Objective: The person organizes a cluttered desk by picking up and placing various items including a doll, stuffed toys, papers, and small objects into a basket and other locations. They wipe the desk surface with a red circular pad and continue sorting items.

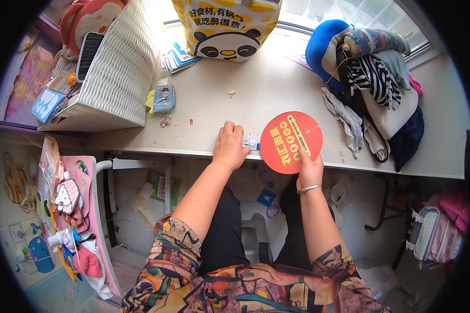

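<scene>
My right hand (311,167) grips the lower right edge of a round red card (284,135) with yellow writing, holding it over the desk's front edge. To its left, my left hand (230,144) rests on the desk (207,105), palm down with bent fingers. A small clear packet with a printed picture (250,143) lies between the hand and the red card, touching the thumb; whether the fingers hold it is hidden. A small blue piece shows between the packet and the card.
A white woven basket (113,74) stands at the left, near a blue card box (164,98) and stacked cards (177,58). A panda-print bag (229,31) stands at the back. Clothes (380,86) are heaped at the right. Below the desk is a grey stool (255,234).
</scene>
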Tool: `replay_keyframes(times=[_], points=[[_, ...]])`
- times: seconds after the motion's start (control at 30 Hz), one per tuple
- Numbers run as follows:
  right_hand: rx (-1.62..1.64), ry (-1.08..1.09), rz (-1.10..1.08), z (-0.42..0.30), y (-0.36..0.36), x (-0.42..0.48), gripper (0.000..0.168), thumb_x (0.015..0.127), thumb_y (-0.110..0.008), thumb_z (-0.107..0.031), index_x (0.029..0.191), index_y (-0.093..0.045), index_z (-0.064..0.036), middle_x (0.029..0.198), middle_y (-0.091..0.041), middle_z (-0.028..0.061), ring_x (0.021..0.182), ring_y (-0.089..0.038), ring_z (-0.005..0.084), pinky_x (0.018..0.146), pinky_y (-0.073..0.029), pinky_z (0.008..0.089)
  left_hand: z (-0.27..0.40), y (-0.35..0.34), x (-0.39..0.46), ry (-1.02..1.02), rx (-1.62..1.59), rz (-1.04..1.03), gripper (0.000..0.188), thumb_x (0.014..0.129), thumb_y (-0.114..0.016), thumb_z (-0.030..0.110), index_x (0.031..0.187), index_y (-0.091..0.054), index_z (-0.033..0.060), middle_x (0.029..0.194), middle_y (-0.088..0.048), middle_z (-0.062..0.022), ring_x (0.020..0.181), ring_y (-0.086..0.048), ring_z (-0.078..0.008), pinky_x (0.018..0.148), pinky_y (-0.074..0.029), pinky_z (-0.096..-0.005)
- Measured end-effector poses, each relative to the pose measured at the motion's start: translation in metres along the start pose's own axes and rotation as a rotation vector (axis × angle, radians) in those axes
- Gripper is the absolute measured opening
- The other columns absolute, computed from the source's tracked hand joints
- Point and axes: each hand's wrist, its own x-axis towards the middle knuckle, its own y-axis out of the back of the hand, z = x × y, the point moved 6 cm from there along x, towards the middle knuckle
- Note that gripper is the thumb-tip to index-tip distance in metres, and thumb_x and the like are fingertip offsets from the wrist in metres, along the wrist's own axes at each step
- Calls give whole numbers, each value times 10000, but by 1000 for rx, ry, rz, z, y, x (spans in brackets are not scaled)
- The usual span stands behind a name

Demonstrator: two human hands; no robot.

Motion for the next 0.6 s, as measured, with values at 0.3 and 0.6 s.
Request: replay_keyframes(times=[0.3, 0.6], points=[[19, 34, 13, -18, 23, 30, 287, 899, -560, -50, 1172, -525, 31, 1110, -610, 94, 967, -592, 156, 851, -470, 292, -47, 18, 14, 175, -437, 42, 149, 718, -694, 36, 736, -547, 43, 653, -523, -8, 607, -467, -99, 585, -427, -247], [25, -23, 3, -2, 36, 18, 287, 893, -568, -48, 1168, -536, 28, 1108, -619, 97, 970, -600, 159, 852, -471, 291, -115, 33, 5, 382, -578, 443, 137, 744, -670, 9, 847, -582, 26, 729, -586, -35, 659, -552, -122, 646, -479, -266]])
